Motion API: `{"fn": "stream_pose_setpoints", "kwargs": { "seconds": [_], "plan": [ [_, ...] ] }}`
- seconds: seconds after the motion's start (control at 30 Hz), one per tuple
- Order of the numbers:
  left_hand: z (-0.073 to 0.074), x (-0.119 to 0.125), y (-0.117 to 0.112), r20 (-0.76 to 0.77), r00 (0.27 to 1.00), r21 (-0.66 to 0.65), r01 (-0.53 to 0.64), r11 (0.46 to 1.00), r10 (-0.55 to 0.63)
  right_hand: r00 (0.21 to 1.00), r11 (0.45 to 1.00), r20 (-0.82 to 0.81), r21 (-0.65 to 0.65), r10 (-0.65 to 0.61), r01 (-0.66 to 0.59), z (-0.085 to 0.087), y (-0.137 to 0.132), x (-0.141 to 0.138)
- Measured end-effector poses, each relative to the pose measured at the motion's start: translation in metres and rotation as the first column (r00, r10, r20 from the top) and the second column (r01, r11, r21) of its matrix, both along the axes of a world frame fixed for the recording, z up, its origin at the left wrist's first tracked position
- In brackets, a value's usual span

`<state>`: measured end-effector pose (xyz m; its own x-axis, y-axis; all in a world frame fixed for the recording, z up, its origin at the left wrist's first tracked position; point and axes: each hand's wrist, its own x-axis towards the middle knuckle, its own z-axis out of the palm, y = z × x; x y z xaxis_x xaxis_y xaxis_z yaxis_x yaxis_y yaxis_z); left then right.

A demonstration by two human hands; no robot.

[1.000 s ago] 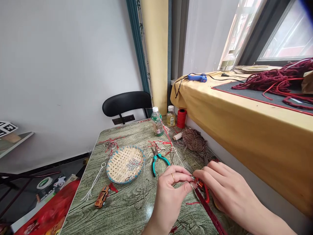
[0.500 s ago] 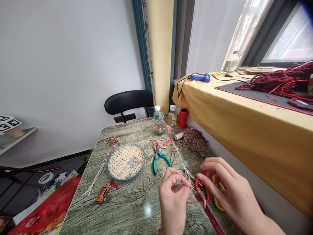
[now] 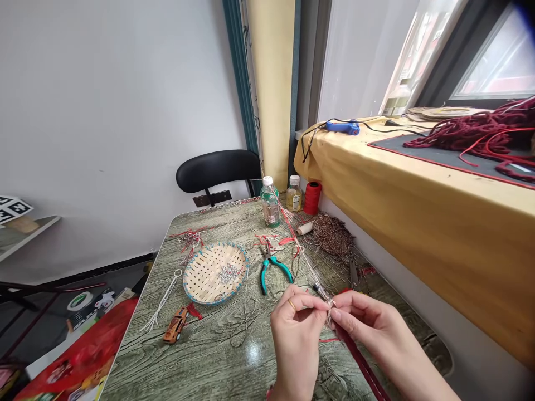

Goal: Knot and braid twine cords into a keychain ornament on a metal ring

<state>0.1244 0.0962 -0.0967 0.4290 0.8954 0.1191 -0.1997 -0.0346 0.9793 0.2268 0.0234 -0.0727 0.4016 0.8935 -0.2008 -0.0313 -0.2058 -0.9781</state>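
My left hand [image 3: 297,331], a ring on one finger, pinches thin pale cord [image 3: 311,268] between thumb and index finger. Right beside it, my right hand [image 3: 374,328] grips the same cord, thumb and fingertips closed. The two sets of fingertips almost meet over a small whitish tangle [image 3: 329,313]; its exact form is partly hidden. From there the strands run taut up toward the green-labelled bottle [image 3: 271,207], turning red on the way. A dark red thick cord [image 3: 360,361] leads from under my right hand to the lower edge.
Left of my hands lie teal-handled pliers [image 3: 273,270], a woven basket [image 3: 200,278] with small beads, a toy car [image 3: 176,326] and a white knotted keyring [image 3: 169,292]. Behind stand a small jar [image 3: 293,195], a red thread spool [image 3: 312,197] and brown yarn [image 3: 333,235]. Scissors [image 3: 353,273] are partly hidden.
My right hand has moved left and down to the cord, and its fingers have closed on it beside my left hand. My left hand keeps its pinch, nearly unmoved.
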Motion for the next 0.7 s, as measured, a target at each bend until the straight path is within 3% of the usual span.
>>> {"fn": "stream_pose_setpoints", "kwargs": {
  "seconds": [0.17, 0.27, 0.3, 0.37, 0.4, 0.47, 0.53, 0.57, 0.6, 0.63, 0.7],
  "plan": [
    [-0.002, 0.000, -0.006, -0.024, 0.996, 0.078, -0.079, 0.994, 0.081, 0.989, 0.989, -0.063, 0.060, -0.130, 0.134, -0.009, 0.002, -0.002],
    [0.000, 0.001, -0.010, -0.046, 0.994, -0.030, -0.097, 0.995, 0.096, 0.973, 0.982, -0.175, 0.078, -0.154, 0.170, -0.021, 0.001, -0.006],
    [0.002, 0.001, -0.011, -0.067, 0.994, -0.096, -0.089, 0.991, 0.083, 0.976, 0.982, -0.143, 0.069, -0.165, 0.176, -0.024, -0.001, -0.006],
    [0.007, 0.002, -0.012, -0.116, 0.993, -0.238, -0.066, 0.969, 0.039, 0.967, 0.970, 0.113, 0.110, -0.230, 0.218, -0.029, -0.007, -0.006],
    [0.009, 0.002, -0.012, -0.130, 0.991, -0.306, -0.054, 0.951, 0.014, 0.909, 0.956, 0.310, 0.174, -0.280, 0.235, -0.030, -0.011, -0.006],
    [0.014, 0.001, -0.013, -0.119, 0.992, -0.415, -0.013, 0.910, -0.040, 0.656, 0.915, 0.644, 0.342, -0.393, 0.213, -0.032, -0.019, -0.004],
    [0.017, 0.000, -0.013, -0.070, 0.994, -0.491, 0.042, 0.870, -0.088, 0.432, 0.876, 0.770, 0.467, -0.470, 0.121, -0.031, -0.025, -0.003],
    [0.019, -0.001, -0.014, -0.048, 0.993, -0.512, 0.065, 0.856, -0.105, 0.399, 0.864, 0.778, 0.496, -0.486, 0.085, -0.030, -0.028, -0.003],
    [0.020, -0.003, -0.015, -0.032, 0.993, -0.522, 0.078, 0.849, -0.112, 0.425, 0.851, 0.757, 0.520, -0.496, 0.067, -0.028, -0.030, -0.003],
    [0.022, -0.004, -0.016, -0.023, 0.994, -0.521, 0.078, 0.850, -0.105, 0.501, 0.833, 0.700, 0.548, -0.508, 0.080, -0.025, -0.033, -0.002],
    [0.025, -0.006, -0.020, -0.025, 0.997, -0.488, 0.049, 0.872, -0.070, 0.713, 0.786, 0.461, 0.583, -0.528, 0.204, -0.019, -0.037, 0.000]
  ]
}}
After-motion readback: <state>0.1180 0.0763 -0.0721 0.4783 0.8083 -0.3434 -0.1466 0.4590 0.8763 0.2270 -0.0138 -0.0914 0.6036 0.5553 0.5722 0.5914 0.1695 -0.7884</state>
